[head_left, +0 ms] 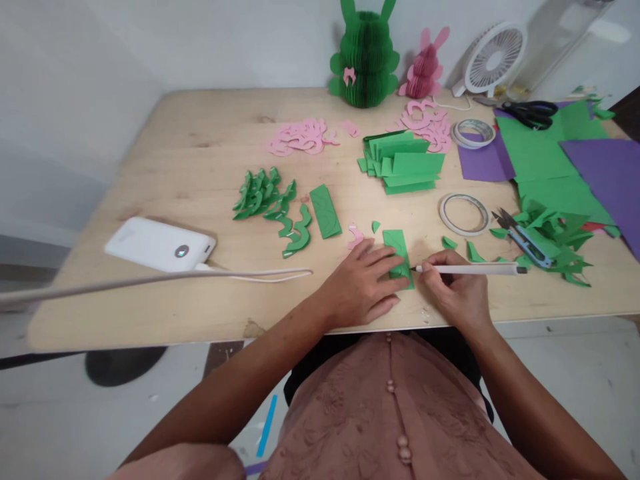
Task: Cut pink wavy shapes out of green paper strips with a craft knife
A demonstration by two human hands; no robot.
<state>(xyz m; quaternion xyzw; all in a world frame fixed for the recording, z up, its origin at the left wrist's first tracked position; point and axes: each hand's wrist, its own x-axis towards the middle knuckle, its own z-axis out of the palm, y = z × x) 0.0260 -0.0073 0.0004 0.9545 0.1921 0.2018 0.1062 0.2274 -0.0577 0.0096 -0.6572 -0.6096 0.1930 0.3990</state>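
My left hand (367,283) lies flat with fingers spread over a small green paper strip (399,243), pressing it to the table. A white pen (473,269) is pinched in my right hand (457,290), its dark tip at the strip's right edge. Part of the strip is hidden under my left fingers. Just beyond my left fingertips lies a pink paper cutout (355,235), near a small green scrap (375,227). Another green strip (325,211) with faint curved lines rests to the left, beside curved green cutouts (299,233).
Blue-handled snips (530,245) lie among green scraps on the right, near a tape roll (465,214). Folded green strips (405,163) and pink cutouts (300,137) sit farther back. A white power bank (160,243) with a cable is at left. Paper rabbits (365,63) and a fan (495,59) stand behind.
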